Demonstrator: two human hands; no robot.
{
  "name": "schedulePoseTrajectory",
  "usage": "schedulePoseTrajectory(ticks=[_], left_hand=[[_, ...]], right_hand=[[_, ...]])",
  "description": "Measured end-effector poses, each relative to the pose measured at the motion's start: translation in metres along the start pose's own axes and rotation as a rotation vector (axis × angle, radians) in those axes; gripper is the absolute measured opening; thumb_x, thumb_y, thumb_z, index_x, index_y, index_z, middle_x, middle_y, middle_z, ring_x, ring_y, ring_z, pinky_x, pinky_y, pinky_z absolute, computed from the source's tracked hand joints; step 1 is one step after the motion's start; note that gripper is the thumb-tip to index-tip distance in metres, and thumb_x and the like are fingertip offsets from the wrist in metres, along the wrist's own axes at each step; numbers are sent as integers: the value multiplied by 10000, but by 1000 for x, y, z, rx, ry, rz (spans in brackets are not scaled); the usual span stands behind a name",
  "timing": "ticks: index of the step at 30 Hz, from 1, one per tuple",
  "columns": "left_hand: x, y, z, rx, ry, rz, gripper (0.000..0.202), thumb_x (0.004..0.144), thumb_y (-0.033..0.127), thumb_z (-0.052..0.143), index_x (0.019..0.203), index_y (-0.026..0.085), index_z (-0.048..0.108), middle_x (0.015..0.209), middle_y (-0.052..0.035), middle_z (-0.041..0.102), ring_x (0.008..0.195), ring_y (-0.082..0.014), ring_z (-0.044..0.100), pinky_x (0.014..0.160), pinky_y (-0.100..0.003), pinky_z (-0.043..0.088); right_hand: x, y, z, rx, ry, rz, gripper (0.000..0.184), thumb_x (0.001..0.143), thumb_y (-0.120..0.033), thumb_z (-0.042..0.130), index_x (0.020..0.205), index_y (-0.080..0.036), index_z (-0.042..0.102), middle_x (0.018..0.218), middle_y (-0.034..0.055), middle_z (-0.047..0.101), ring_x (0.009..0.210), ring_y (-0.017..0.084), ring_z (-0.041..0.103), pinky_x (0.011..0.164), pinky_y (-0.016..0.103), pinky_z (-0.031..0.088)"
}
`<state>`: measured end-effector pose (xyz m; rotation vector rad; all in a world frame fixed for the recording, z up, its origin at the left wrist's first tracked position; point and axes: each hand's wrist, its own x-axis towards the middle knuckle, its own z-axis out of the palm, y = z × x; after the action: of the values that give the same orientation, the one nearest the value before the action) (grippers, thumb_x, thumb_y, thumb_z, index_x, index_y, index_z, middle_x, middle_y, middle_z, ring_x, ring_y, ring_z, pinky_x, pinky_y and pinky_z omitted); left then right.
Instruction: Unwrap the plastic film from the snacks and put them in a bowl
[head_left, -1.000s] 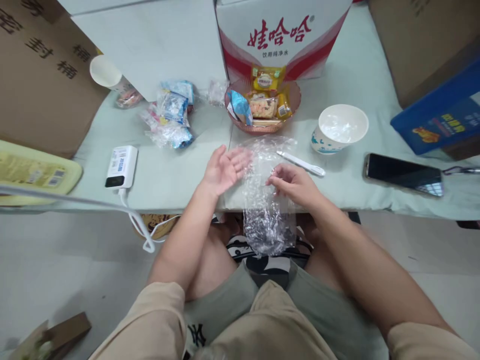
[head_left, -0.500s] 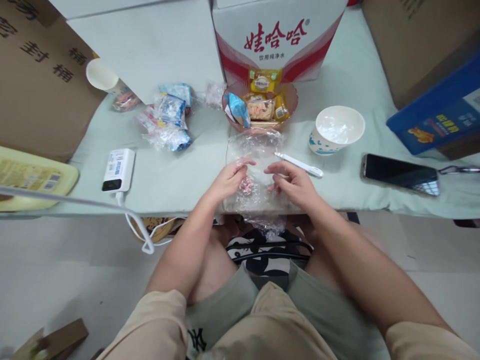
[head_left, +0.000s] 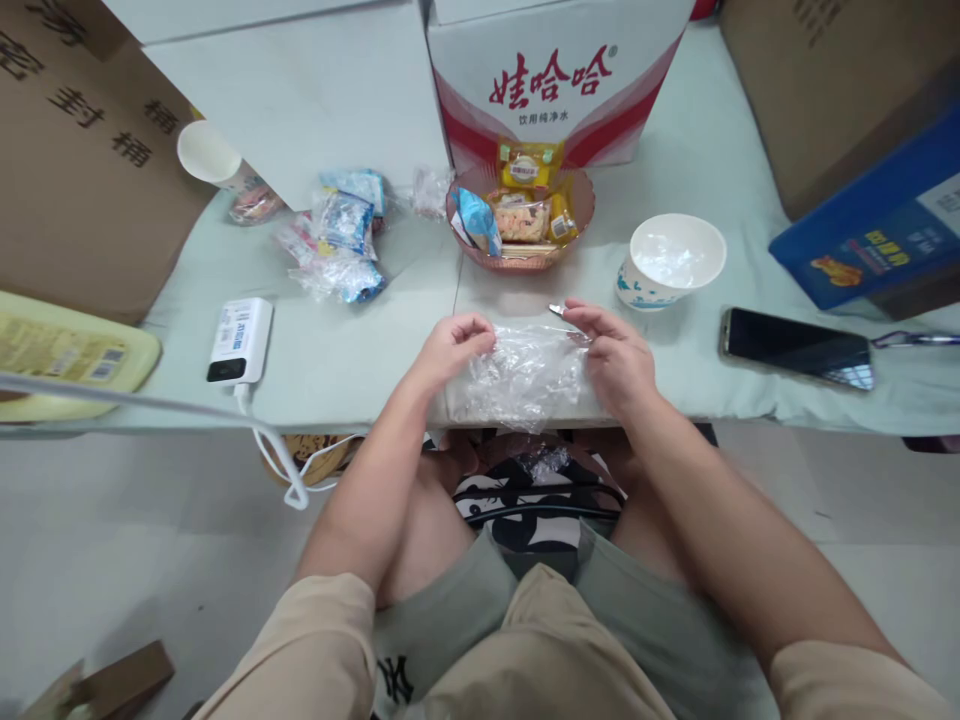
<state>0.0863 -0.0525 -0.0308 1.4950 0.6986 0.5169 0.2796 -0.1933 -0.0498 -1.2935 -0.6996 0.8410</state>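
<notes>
A crumpled sheet of clear plastic film (head_left: 529, 375) stretches between my two hands at the table's front edge. My left hand (head_left: 456, 345) pinches its upper left corner, thumb against curled fingers. On the opposite side my right hand (head_left: 616, 355) grips the film's right edge. The tip of a white utility knife (head_left: 557, 310) shows beside my right fingers; the rest of it is hidden behind that hand. Beyond the film stands a pinkish glass bowl (head_left: 517, 262) holding wrapped snacks (head_left: 523, 220).
A paper cup (head_left: 667, 265) and a phone (head_left: 799, 347) are on the right. Plastic-wrapped packets (head_left: 341, 235) and a white power bank (head_left: 240, 340) with a cable lie left. Cartons (head_left: 555, 90) line the back. More film (head_left: 546, 462) is below the table edge.
Both hands have closed on the film and pulled it toward the table edge, away from the bowl. The small pink piece by my left fingers no longer shows. My right hand now covers most of the knife.
</notes>
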Motion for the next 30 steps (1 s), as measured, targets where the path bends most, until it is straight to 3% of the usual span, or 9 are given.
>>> schedulePoseTrajectory(ticks=[3, 5, 8, 11, 14, 17, 20, 24, 30], left_hand=[[-1, -4, 1, -6, 3, 58, 297, 653, 235, 798, 859, 185, 590, 756, 24, 647, 664, -92, 597, 628, -219, 450], [-1, -5, 2, -85, -2, 90, 440, 651, 216, 817, 998, 218, 547, 792, 34, 652, 706, -105, 644, 662, -226, 482], [-2, -5, 1, -217, 33, 117, 695, 622, 224, 872, 1203, 280, 494, 844, 48, 651, 736, -106, 679, 725, -245, 532], [-4, -1, 1, -292, -38, -29, 733, 584, 293, 922, 1220, 262, 559, 956, -2, 696, 785, -133, 713, 763, -271, 567], [-7, 4, 3, -264, -185, -214, 514, 594, 360, 921, 990, 155, 666, 908, -55, 731, 786, -163, 723, 717, -262, 570], [-9, 5, 7, -269, -143, -215, 432, 638, 387, 889, 927, 161, 661, 837, -37, 736, 755, -159, 719, 649, -242, 553], [-8, 4, 9, -175, -103, -205, 439, 711, 421, 843, 1014, 180, 635, 663, 12, 687, 576, -141, 672, 527, -229, 503], [-7, 2, 6, -104, -115, -198, 483, 724, 445, 836, 1072, 179, 631, 550, 48, 621, 411, -101, 555, 417, -204, 406], [-11, 10, -9, -381, -141, -214, 426, 623, 418, 841, 951, 202, 676, 667, -1, 659, 584, -153, 650, 526, -255, 514]], right_hand=[[0, 1, 1, 12, 17, 17, 330, 747, -338, 587, 1066, -279, 651, 1301, 54, 660, 1300, 280, 584, 1088, 504, 475], [-2, 0, 3, -37, -13, 49, 517, 752, -410, 677, 1241, -299, 553, 1287, 73, 656, 1232, 270, 618, 1043, 488, 509], [-8, -4, 8, -137, -119, 115, 786, 687, -424, 811, 1362, -297, 431, 1036, 47, 701, 931, 230, 680, 883, 441, 571], [-12, -10, 11, -136, -132, 98, 739, 722, -450, 803, 1346, -302, 436, 845, -12, 656, 713, 179, 618, 730, 379, 564], [-12, -13, 12, -45, -96, 54, 677, 706, -492, 807, 1279, -327, 487, 914, 0, 658, 767, 180, 621, 706, 348, 550], [-9, -12, 13, -36, -147, 114, 430, 694, -527, 784, 980, -271, 591, 902, 20, 665, 806, 192, 634, 699, 340, 544], [-10, -12, 13, -137, -203, 131, 320, 736, -491, 741, 790, -242, 547, 736, -7, 636, 671, 163, 611, 612, 308, 511], [-13, -16, 11, -188, -240, 161, 328, 766, -492, 724, 842, -256, 510, 568, -62, 586, 515, 142, 588, 478, 253, 434], [-13, -27, 6, 162, -284, 231, 358, 722, -495, 721, 943, -271, 551, 645, -54, 645, 508, 148, 605, 507, 293, 507]])
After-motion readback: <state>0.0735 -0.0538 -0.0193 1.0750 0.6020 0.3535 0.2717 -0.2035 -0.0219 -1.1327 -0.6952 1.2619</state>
